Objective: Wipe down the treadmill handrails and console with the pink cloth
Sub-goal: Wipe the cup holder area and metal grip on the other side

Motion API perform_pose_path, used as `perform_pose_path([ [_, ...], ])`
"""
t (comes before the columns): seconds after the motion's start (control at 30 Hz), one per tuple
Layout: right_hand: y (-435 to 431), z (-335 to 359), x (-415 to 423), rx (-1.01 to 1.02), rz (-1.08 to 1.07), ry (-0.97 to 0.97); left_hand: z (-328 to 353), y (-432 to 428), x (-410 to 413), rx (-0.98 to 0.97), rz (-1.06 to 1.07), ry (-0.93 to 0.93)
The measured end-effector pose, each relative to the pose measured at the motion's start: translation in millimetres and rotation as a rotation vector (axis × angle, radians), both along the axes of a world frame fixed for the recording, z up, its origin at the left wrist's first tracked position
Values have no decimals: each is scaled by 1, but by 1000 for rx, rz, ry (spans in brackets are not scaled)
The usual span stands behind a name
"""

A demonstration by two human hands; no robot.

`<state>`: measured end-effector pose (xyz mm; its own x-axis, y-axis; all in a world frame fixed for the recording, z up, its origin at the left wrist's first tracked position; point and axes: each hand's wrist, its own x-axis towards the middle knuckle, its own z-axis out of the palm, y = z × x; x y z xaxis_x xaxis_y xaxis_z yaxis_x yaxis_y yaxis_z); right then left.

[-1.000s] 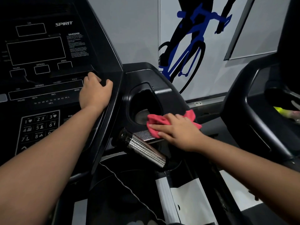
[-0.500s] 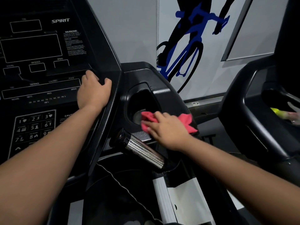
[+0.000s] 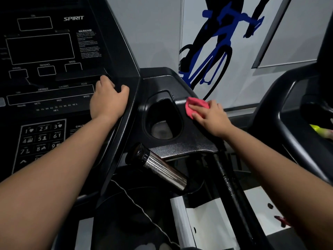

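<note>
Fingers [image 3: 200, 106] of the right hand [image 3: 210, 118] lie flat on the pink cloth [image 3: 195, 101], pressing it down on the black plastic. The cloth is bunched up small and sits just right of the cup holder [image 3: 163, 121], touching the raised rim near the top of that hole. Part of the cloth peeks out past the fingers; the rest is under the hand. The cup holder is deep and dark, with a grey round bottom.

The left hand [image 3: 108, 101] is to the left of the cup holder, on the console [image 3: 45, 51]. It holds the console's right edge: the fingers bend over a small ledge and the thumb hooks by the rim. White boxes, the word SPIRIT and a number pad [image 3: 41, 139] are further left on the console.

Just below the cup holder, a shiny metal bar [image 3: 162, 168] sticks out on a slant. A thin wavy cord [image 3: 137, 201] runs lower down than that. Above and behind the cup holder, the wall [image 3: 153, 33] has a picture of a bike rider [image 3: 212, 51] in blue and black. Far to the right of the cup holder stands another black machine [image 3: 281, 114], and something yellow-green [image 3: 317, 128] lies in it; I cannot tell what it is.
</note>
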<state>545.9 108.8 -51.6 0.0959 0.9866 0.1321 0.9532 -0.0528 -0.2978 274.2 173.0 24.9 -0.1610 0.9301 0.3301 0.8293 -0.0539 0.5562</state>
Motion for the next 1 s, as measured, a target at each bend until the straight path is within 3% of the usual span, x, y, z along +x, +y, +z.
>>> perform_pose_path([
  [0.13, 16, 2, -12, -28, -29, -74, 1, -1, 0, -4, -5, -1],
  [0.27, -20, 1, -47, 28, 91, -258, 1, -2, 0, -6, -13, 10],
  [0.4, -69, -8, -57, 81, 294, -238, 0, -3, -2, 0, -25, 25],
  [0.47, -69, -7, -39, 55, 297, -221, 0, -2, -3, 7, -27, 26],
  [0.63, -31, -1, -10, 27, 123, -164, -2, -1, -3, 27, -20, 20],
  [0.8, 31, 5, 0, 29, 164, -50, -2, 3, -1, 34, -22, 24],
  [1.0, 99, 27, -25, 136, 277, -263, -5, 14, 0, 34, -29, 76],
])
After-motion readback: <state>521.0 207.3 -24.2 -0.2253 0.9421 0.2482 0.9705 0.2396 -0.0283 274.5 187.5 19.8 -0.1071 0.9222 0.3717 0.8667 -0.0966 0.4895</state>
